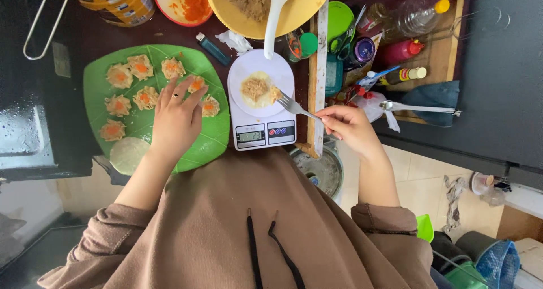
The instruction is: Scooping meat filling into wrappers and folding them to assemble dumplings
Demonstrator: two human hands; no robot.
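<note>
Right hand (350, 128) first: its fingers are pinched closed around the handle of a metal fork (295, 107), and the tines rest at the edge of a round dumpling wrapper (259, 89) lying on the white kitchen scale (261, 102). A mound of minced filling sits in the middle of that wrapper, which is not yet folded.

My left hand (176, 119) lies loosely spread, holding nothing, fingertips touching one finished dumpling (196, 84) on the green leaf-shaped plate (215, 139) just beside the scale.

On that plate I count eight shaped dumplings, each with an orange dab on top, in rough rows; one is partly under my fingers, so the count could be off by one. One bare wrapper (129, 153) waits at the near edge of the plate. So I judge the work well under way: eight formed, one being filled, at least one skin left.

Beyond the scale on the dark bench (102, 40) stand one yellow bowl (305, 6) with plenty of filling and a white spoon (275, 12) in it, one small red-rimmed dish of grated orange topping (186, 0), one blue lighter (214, 48) and one yellow tin (121, 3). To my right a wooden tray (438, 51) holds several bottles, with one ladle (418, 108) lying at its edge.
</note>
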